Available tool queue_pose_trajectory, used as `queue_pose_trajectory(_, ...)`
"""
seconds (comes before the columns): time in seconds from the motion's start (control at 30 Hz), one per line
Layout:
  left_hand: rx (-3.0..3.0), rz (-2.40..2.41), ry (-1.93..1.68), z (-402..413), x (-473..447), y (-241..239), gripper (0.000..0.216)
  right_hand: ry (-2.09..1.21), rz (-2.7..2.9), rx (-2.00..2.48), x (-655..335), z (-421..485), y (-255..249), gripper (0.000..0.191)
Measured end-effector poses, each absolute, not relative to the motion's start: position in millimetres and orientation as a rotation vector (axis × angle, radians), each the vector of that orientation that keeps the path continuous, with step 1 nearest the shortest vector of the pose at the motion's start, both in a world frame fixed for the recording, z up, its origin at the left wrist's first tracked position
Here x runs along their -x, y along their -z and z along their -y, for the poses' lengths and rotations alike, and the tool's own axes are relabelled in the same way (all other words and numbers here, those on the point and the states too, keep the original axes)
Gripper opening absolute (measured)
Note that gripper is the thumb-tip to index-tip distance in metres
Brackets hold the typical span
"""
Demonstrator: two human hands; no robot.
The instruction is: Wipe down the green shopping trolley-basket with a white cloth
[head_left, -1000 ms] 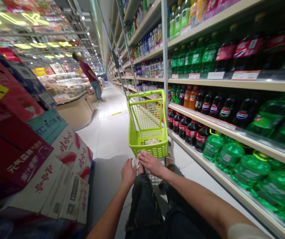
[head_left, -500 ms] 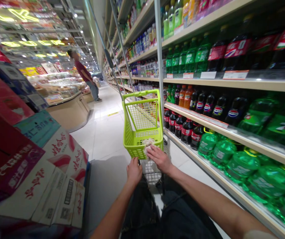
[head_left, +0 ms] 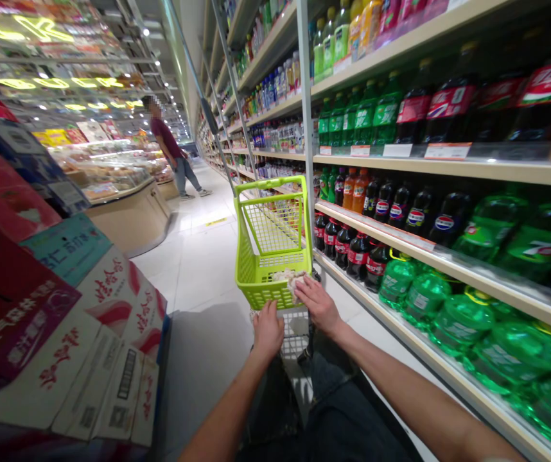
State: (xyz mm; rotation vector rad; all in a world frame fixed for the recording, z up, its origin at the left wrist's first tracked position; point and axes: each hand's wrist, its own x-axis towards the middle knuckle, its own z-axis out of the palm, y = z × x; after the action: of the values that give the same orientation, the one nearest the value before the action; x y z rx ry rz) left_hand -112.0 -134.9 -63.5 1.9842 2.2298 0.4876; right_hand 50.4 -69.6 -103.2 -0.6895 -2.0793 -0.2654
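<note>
A lime-green shopping cart (head_left: 275,298) with a plastic basket stands in front of my legs. My right hand (head_left: 321,307) holds a crumpled whitish cloth (head_left: 297,286) against the right end of the basket's near rim. Part of the cloth trails along the rim to the left, over the basket's edge. Just below the near wall, my left hand (head_left: 268,330) has its fingers curled up against the basket's lower edge; its palm side is hidden from me. A pale lower grid of the cart (head_left: 295,330) shows between my two wrists.
Shelves of soda bottles (head_left: 369,115) run along the right, with large green bottles (head_left: 444,301) on the lowest level. Stacked drink cartons (head_left: 112,346) rise on the left. A person (head_left: 169,144) walks farther up the aisle (head_left: 203,256), beside a rounded display counter (head_left: 131,215).
My right hand and the cloth have slid rightward along the basket's near rim. My left hand has shifted slightly right. The person in the aisle has moved rightward, legs now in stride.
</note>
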Motion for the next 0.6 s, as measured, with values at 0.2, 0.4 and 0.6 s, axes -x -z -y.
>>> queue_pose_trajectory(0.2, -2.026, -2.194, -0.462, 135, 109, 57, 0.047, 0.296, 2.2, 0.73, -62, 74, 141, 0.036)
queue_pose_trajectory(0.4, -2.006, -2.215, -0.481, 132, 107, 56, 0.047, 0.276, 2.033, 0.741, -58, 69, 105, 0.039)
queue_pose_trajectory(0.6, -2.109, -2.144, -0.528, 133, 99, 56, 0.047, 0.228, 2.093, 0.803, -63, 74, 137, 0.042)
